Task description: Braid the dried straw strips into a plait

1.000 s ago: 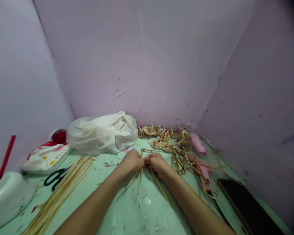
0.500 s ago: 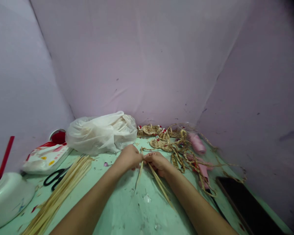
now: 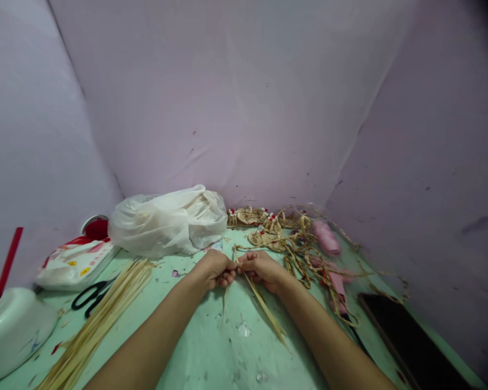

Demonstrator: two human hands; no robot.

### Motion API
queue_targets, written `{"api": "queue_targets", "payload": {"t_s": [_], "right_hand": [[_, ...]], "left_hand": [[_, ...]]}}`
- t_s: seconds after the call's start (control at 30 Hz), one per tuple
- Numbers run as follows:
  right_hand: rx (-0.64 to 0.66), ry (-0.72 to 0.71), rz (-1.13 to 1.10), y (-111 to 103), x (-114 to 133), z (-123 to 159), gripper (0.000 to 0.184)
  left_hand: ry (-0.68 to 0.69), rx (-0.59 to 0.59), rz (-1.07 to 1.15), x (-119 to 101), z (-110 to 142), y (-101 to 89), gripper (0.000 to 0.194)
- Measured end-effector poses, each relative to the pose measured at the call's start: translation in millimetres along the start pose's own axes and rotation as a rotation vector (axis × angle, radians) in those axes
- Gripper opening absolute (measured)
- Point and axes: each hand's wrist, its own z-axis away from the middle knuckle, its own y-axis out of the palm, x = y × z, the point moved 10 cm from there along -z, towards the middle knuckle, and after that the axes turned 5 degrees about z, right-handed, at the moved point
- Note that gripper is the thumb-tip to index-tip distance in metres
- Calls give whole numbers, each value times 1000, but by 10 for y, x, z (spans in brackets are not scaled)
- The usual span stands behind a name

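My left hand (image 3: 217,268) and my right hand (image 3: 262,268) meet at the middle of the green table (image 3: 211,346). Both are closed, fingertips pinching pale straw strips (image 3: 264,307) where they join a twisted straw cord. One loose strip end trails down below my left hand, and a wider one hangs toward me under my right hand. The cord (image 3: 244,248) leads away from the fingertips toward a tangle of braided straw cord (image 3: 299,260) on the right. The exact pinch point is partly hidden by my fingers.
Left stand a bundle of straw strips (image 3: 101,319), black scissors (image 3: 90,297), a wipes pack (image 3: 77,262) and a white pot (image 3: 16,325). Behind are a plastic bag (image 3: 171,222) and beaded woven straw pieces (image 3: 264,233). Right are pink thread (image 3: 326,237), a pink glue gun (image 3: 336,284) and a dark phone (image 3: 406,336).
My left hand has rolled and dropped slightly, its fingers now curled in more view. The loose strip ends have shifted a little; my right hand stays almost in place.
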Motion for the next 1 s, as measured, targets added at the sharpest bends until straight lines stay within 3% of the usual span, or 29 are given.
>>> {"api": "queue_targets", "payload": {"t_s": [0.1,0.27,0.47,0.6,0.8,0.9,1.0], "right_hand": [[-104,-131,281,-86,113,-12,4],[-218,-279,725,-72,315,63,12],[-393,-133,1043,-161,498,286,16],[-376,-68,1123,-103,563,392,17],[-338,-171,1176,100,607,438,18],[-252,-211,1097,113,572,416,18],[-190,-154,905,-33,509,359,13]], "left_hand": [[94,-134,-127,-86,28,-95,19],[147,-227,-107,-136,76,-108,19],[173,-283,-97,-168,100,-121,15],[132,-266,-33,-105,77,-115,15],[34,-177,46,7,38,-127,17],[107,-134,-13,-80,43,-129,17],[165,-76,-86,-139,27,-120,19]]}}
